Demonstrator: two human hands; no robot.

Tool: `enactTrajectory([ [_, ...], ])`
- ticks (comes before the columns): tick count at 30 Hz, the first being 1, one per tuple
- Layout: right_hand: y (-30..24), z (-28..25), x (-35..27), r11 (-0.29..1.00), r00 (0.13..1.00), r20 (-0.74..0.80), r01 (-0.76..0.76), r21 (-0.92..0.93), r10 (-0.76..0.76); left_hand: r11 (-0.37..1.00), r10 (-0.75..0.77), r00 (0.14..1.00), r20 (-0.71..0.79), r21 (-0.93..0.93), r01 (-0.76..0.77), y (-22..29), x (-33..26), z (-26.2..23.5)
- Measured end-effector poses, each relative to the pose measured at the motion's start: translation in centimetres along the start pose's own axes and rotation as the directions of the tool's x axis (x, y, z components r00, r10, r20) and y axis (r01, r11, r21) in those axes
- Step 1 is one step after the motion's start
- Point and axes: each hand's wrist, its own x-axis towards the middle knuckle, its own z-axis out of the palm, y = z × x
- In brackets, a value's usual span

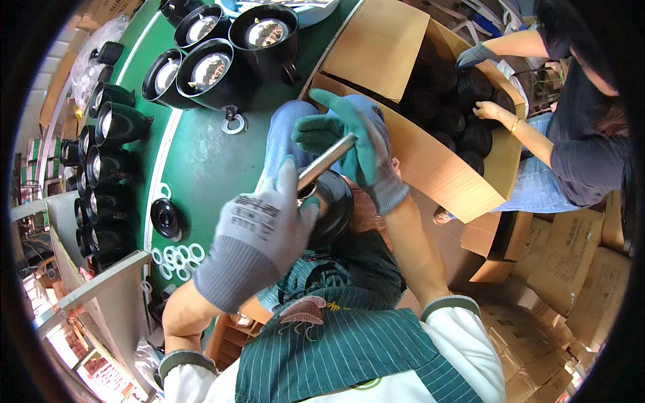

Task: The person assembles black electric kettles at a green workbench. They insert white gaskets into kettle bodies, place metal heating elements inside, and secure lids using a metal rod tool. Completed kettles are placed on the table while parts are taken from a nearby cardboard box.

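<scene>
My left hand (259, 232), in a grey knit glove, is closed round a shiny metal rod (327, 161) that slants up to the right. My right hand (356, 144), in a green-coated glove, has its fingers stretched out. The rod's upper end lies against or just in front of its palm; I cannot tell which. In my lap, below the rod, rests a black round housing (339, 205), partly hidden by my left hand. Whether the rod's lower end touches it is hidden.
On the green table (201, 161) stand several black bowl-shaped housings (205, 70), white rings (178, 258) and a black disc (165, 216). At right, a co-worker's hands (487, 111) reach into a cardboard box (430, 161) of black parts. Flattened cartons (564, 262) lie beyond.
</scene>
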Motion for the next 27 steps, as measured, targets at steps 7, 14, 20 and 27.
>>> enactTrajectory([
  [7, 2.4, -0.2, 2.1, 0.792, 0.893, 0.321, -0.433, 0.431, 0.314, 0.945, -0.324, 0.945, -0.047, 0.018, 0.325, 5.0, -0.8, 2.8],
  [14, 2.0, -0.7, -3.2, 0.888, 0.943, 0.332, -0.17, 0.428, 0.02, 0.94, 0.052, 0.976, -0.213, -0.321, -0.12, -3.3, -1.2, 4.1],
  [20, -0.6, 1.5, -7.2, 0.962, 0.971, 0.238, -0.052, 0.268, -0.014, 0.727, 0.169, 0.946, -0.275, -0.614, -0.308, -8.3, 1.9, 4.4],
  [27, -3.2, 3.4, -7.4, 0.96, 0.9, 0.405, 0.237, -0.15, -0.159, 0.782, 0.276, 0.939, -0.207, -0.52, -0.344, -8.9, 4.7, 3.8],
])
